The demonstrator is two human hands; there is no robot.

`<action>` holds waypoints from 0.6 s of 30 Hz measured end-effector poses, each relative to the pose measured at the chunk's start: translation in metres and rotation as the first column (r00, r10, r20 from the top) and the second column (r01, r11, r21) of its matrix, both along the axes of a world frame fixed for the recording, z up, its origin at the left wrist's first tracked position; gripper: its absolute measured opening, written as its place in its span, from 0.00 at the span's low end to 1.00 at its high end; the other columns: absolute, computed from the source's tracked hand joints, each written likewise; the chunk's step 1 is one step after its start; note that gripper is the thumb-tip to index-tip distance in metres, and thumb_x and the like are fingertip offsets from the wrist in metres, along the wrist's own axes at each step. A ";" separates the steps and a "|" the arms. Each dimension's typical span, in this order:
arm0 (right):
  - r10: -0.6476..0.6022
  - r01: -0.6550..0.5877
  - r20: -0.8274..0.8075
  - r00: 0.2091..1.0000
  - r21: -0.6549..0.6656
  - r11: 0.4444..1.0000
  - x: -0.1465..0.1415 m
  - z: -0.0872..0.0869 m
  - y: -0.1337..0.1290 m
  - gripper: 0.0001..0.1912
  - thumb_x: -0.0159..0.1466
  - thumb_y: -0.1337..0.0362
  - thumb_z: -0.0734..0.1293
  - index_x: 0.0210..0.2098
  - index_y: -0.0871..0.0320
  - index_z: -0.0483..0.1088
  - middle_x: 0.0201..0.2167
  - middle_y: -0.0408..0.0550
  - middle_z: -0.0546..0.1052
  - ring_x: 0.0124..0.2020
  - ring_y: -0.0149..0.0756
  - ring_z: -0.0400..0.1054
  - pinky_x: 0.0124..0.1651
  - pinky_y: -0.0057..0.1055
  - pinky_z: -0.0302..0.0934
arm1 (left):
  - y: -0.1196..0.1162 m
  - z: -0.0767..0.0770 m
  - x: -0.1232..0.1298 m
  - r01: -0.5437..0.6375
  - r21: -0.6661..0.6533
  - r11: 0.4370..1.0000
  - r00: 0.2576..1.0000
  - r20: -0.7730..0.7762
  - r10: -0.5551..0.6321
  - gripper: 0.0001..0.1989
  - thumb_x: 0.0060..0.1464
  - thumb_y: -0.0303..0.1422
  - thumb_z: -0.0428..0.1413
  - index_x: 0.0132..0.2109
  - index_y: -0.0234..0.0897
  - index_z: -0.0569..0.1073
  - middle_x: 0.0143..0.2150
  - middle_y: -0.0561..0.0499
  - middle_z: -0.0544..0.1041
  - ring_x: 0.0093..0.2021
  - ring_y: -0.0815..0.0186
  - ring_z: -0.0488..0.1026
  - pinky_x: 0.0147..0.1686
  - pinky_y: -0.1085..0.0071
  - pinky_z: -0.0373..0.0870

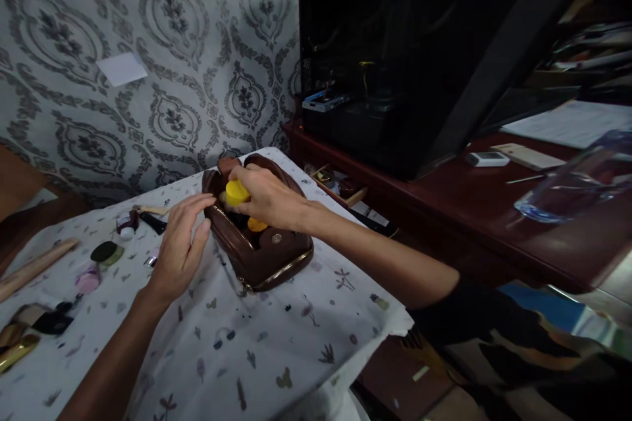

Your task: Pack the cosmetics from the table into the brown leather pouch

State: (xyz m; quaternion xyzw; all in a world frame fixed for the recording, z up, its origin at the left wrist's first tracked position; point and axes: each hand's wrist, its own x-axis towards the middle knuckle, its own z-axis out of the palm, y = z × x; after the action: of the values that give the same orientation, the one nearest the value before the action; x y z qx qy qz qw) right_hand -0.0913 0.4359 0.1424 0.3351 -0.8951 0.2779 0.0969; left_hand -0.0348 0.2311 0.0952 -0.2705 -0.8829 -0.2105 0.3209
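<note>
A brown leather zip pouch lies open on a small table covered with a white patterned cloth. My right hand reaches over the pouch's opening and grips a yellow-capped container. An orange item shows inside the pouch below it. My left hand rests against the pouch's left rim, fingers spread and touching the leather.
Small cosmetics lie on the cloth to the left: a dark red bottle, a green compact, a pink jar, gold tubes, a wooden stick. A dark wooden desk with a black computer case stands on the right.
</note>
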 end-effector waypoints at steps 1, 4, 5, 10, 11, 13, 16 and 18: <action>-0.001 0.001 0.003 1.000 0.026 1.000 -0.001 0.001 -0.001 0.20 0.62 0.67 0.71 0.52 0.64 0.67 0.50 0.55 0.71 0.46 0.39 0.69 0.47 0.31 0.60 | 0.000 -0.001 0.000 -0.003 0.005 1.000 1.000 0.005 0.003 0.16 0.69 0.34 0.44 0.59 0.40 0.66 0.59 0.45 0.71 0.63 0.59 0.65 0.64 0.58 0.60; -0.001 -0.001 0.019 1.000 0.109 0.994 -0.003 0.006 -0.004 0.19 0.63 0.67 0.70 0.52 0.63 0.68 0.49 0.55 0.73 0.50 0.42 0.69 0.47 0.32 0.60 | -0.001 -0.003 0.001 -0.004 0.019 1.000 1.000 0.014 0.004 0.16 0.69 0.35 0.44 0.60 0.41 0.66 0.60 0.44 0.71 0.63 0.59 0.65 0.64 0.58 0.60; 0.000 -0.005 0.031 1.000 0.143 0.990 -0.003 0.008 -0.005 0.18 0.63 0.67 0.70 0.52 0.63 0.68 0.49 0.55 0.74 0.50 0.42 0.70 0.46 0.31 0.61 | -0.001 -0.003 0.001 -0.005 0.026 1.000 1.000 0.014 0.005 0.16 0.69 0.35 0.44 0.60 0.41 0.66 0.60 0.44 0.71 0.63 0.59 0.65 0.64 0.58 0.60; -0.009 -0.020 0.094 0.996 0.303 0.953 -0.002 0.013 -0.016 0.16 0.62 0.67 0.69 0.50 0.59 0.71 0.48 0.54 0.77 0.49 0.46 0.73 0.44 0.32 0.65 | 0.000 -0.006 0.003 -0.025 0.051 0.998 1.000 0.018 0.024 0.17 0.69 0.35 0.44 0.60 0.41 0.66 0.60 0.44 0.70 0.64 0.58 0.65 0.64 0.58 0.60; -0.003 -0.031 0.102 0.995 0.328 0.944 -0.001 0.014 -0.019 0.16 0.62 0.68 0.69 0.50 0.59 0.72 0.49 0.54 0.77 0.50 0.46 0.73 0.45 0.33 0.65 | 0.000 -0.006 0.003 -0.027 0.053 0.998 0.999 0.021 0.026 0.17 0.69 0.35 0.44 0.60 0.40 0.66 0.60 0.44 0.70 0.64 0.58 0.65 0.64 0.58 0.60; 0.028 -0.074 0.125 0.992 0.376 0.924 0.001 0.015 -0.024 0.16 0.62 0.72 0.68 0.50 0.60 0.73 0.49 0.57 0.78 0.51 0.46 0.73 0.47 0.33 0.67 | 0.000 -0.006 0.004 -0.029 0.054 0.998 0.999 0.026 0.028 0.17 0.69 0.36 0.43 0.60 0.40 0.66 0.61 0.43 0.70 0.64 0.58 0.64 0.64 0.58 0.59; 0.067 -0.140 0.183 0.981 0.425 0.894 0.005 0.017 -0.031 0.17 0.62 0.75 0.66 0.50 0.64 0.73 0.50 0.61 0.77 0.54 0.47 0.73 0.50 0.33 0.68 | 0.000 -0.007 0.004 -0.033 0.059 0.998 0.999 0.030 0.032 0.17 0.69 0.36 0.43 0.60 0.40 0.66 0.61 0.43 0.70 0.64 0.58 0.64 0.64 0.58 0.60; 0.066 -0.160 0.223 0.973 0.435 0.886 0.005 0.018 -0.034 0.18 0.61 0.77 0.66 0.51 0.65 0.73 0.51 0.62 0.77 0.55 0.48 0.73 0.49 0.33 0.69 | -0.001 -0.007 0.004 -0.034 0.064 0.997 0.999 0.032 0.032 0.17 0.69 0.37 0.44 0.60 0.40 0.66 0.61 0.44 0.70 0.64 0.58 0.64 0.64 0.58 0.60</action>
State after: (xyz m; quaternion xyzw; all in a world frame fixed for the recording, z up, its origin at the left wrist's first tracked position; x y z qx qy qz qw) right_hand -0.0866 0.4017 0.1601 0.3702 -0.9190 0.1011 -0.0907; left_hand -0.0303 0.2306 0.0885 -0.2422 -0.8848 -0.2378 0.3193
